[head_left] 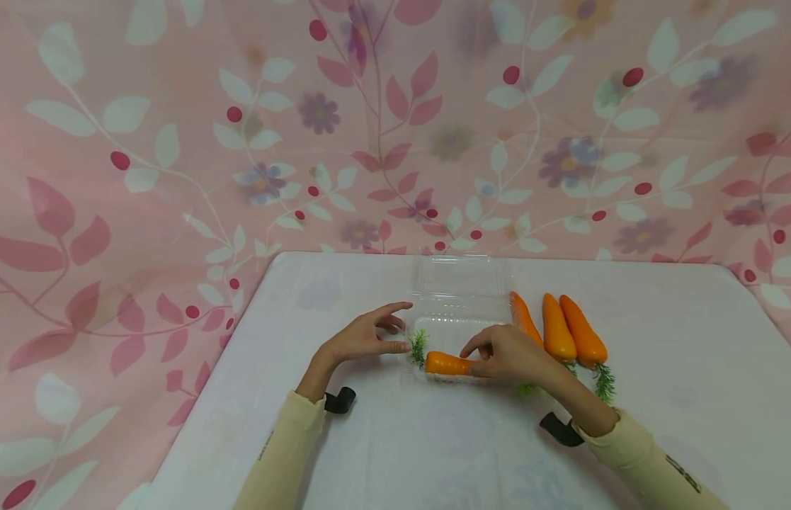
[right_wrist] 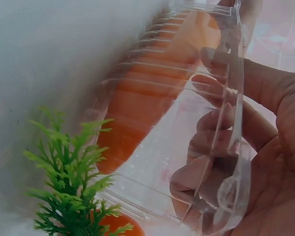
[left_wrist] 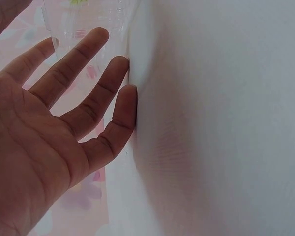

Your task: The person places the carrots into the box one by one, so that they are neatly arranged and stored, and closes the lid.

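An orange toy carrot (head_left: 445, 363) with green leaves (head_left: 418, 347) lies crosswise in a clear hinged plastic box (head_left: 459, 322), its leafy end to the left. My right hand (head_left: 513, 354) reaches over the box's right side and pinches the carrot near its narrow end with thumb and forefinger. In the right wrist view, the ribbed clear wall stands in front of the carrot (right_wrist: 147, 98) and of several fingertips. At the box's left edge is my left hand (head_left: 363, 336), fingers spread and palm empty, thumb close to the leaves.
Right of the box lie three more toy carrots: one against its side (head_left: 524, 319), then a lighter one (head_left: 557, 329) and another (head_left: 583, 333). The box's lid (head_left: 462, 276) stands open toward the back. A pink floral cloth (head_left: 395, 142) hangs behind the white-covered table (head_left: 446, 439).
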Action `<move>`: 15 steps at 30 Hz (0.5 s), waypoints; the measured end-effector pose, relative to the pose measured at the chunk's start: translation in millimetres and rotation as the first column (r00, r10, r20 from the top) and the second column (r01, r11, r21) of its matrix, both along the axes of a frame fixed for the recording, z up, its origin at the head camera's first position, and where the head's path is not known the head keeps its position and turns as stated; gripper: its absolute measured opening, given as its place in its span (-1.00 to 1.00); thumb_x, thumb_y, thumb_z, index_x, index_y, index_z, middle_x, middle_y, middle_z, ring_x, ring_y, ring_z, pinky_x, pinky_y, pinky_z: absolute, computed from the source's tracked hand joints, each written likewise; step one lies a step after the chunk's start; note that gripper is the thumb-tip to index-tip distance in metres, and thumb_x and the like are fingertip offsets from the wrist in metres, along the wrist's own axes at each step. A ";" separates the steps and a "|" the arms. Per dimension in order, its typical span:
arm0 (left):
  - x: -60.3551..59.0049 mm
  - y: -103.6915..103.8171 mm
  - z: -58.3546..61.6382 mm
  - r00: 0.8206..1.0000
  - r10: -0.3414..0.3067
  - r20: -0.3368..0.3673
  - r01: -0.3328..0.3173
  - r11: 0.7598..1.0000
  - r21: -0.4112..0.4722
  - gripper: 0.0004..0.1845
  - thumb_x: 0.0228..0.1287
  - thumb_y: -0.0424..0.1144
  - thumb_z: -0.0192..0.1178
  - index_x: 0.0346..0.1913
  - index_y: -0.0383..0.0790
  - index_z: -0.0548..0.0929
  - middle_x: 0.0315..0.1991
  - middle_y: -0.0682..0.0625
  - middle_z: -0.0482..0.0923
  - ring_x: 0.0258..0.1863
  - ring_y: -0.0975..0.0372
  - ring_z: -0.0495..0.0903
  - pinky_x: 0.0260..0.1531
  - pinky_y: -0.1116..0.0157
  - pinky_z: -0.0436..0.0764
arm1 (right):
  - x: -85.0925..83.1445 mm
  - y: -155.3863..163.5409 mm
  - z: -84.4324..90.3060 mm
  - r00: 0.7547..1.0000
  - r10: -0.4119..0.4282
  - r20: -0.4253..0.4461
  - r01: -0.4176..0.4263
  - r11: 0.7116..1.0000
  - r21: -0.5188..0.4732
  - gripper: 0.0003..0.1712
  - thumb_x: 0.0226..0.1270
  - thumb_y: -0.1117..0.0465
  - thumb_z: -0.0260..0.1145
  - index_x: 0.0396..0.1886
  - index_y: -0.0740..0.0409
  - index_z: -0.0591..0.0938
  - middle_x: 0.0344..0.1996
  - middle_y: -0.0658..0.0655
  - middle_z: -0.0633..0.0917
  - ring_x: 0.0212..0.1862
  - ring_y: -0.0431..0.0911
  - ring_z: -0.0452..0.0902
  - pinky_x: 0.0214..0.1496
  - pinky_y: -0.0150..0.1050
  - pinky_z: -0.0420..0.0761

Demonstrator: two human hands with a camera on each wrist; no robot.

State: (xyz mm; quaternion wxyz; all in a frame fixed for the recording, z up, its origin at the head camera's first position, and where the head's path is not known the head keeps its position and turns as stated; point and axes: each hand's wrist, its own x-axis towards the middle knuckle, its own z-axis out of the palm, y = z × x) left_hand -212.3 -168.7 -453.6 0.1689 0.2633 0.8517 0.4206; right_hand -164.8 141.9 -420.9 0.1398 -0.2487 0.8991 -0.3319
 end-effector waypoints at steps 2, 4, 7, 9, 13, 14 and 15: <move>0.2 0.1 0.0 1.000 0.000 0.003 0.000 1.000 0.001 -0.12 0.17 0.05 0.43 0.51 0.03 0.26 0.14 -0.10 0.56 0.13 0.06 0.52 0.11 0.04 0.52 | -1.0 0.9 0.7 1.000 -0.005 0.009 0.005 1.000 -0.007 -0.81 0.15 0.12 0.53 -0.22 0.01 0.80 -0.64 -0.06 0.47 -0.53 -0.15 0.34 -0.49 -0.36 0.32; 0.5 0.0 0.3 1.000 0.003 0.004 -0.003 1.000 0.001 -0.12 0.17 0.05 0.43 0.51 0.04 0.26 0.14 -0.09 0.56 0.13 0.07 0.52 0.11 0.04 0.52 | -2.3 2.3 1.0 1.000 -0.009 0.017 0.009 1.000 -0.017 -0.78 0.16 0.11 0.52 -0.20 0.04 0.80 -0.64 -0.05 0.47 -0.52 -0.14 0.34 -0.49 -0.36 0.31; 0.9 -0.1 0.5 1.000 0.006 0.004 -0.006 1.000 0.000 -0.13 0.16 0.04 0.43 0.51 0.05 0.27 0.13 -0.08 0.56 0.13 0.09 0.53 0.11 0.05 0.52 | -3.7 4.6 1.7 1.000 -0.003 0.019 0.004 0.999 -0.038 -0.75 0.18 0.10 0.51 -0.16 0.08 0.79 -0.63 -0.04 0.47 -0.51 -0.13 0.35 -0.49 -0.36 0.32; 1.1 -0.2 0.5 1.000 0.008 0.004 -0.008 1.000 0.002 -0.13 0.16 0.03 0.43 0.50 0.05 0.27 0.13 -0.08 0.56 0.12 0.10 0.53 0.11 0.04 0.52 | -4.4 6.3 2.0 1.000 0.006 0.018 -0.005 0.998 -0.057 -0.73 0.19 0.10 0.51 -0.15 0.11 0.78 -0.61 -0.04 0.48 -0.49 -0.13 0.37 -0.48 -0.36 0.34; 1.0 0.6 0.1 1.000 0.012 0.013 -0.012 1.000 0.021 -0.14 0.16 -0.04 0.45 0.50 0.03 0.28 0.13 -0.12 0.56 0.13 0.03 0.52 0.11 -0.03 0.51 | -4.8 9.3 3.7 1.000 0.018 0.001 -0.018 0.996 -0.088 -0.69 0.17 0.08 0.52 -0.14 0.13 0.77 -0.59 -0.05 0.50 -0.49 -0.14 0.37 -0.47 -0.36 0.36; 0.9 0.9 -0.2 1.000 0.014 0.018 -0.014 1.000 0.025 -0.14 0.16 -0.06 0.45 0.50 0.03 0.28 0.14 -0.14 0.56 0.14 0.01 0.52 0.11 -0.05 0.50 | -4.7 10.2 4.4 1.000 0.018 -0.006 -0.018 0.996 -0.093 -0.69 0.17 0.08 0.53 -0.14 0.13 0.77 -0.58 -0.05 0.50 -0.49 -0.14 0.36 -0.47 -0.36 0.35; 0.9 1.2 -0.5 1.000 0.016 0.022 -0.017 0.999 0.031 -0.14 0.16 -0.08 0.45 0.50 0.02 0.27 0.14 -0.16 0.55 0.14 -0.01 0.51 0.11 -0.07 0.50 | -4.7 11.1 5.2 1.000 0.016 -0.013 -0.018 0.995 -0.099 -0.69 0.16 0.08 0.53 -0.14 0.14 0.77 -0.59 -0.05 0.50 -0.50 -0.14 0.36 -0.47 -0.36 0.34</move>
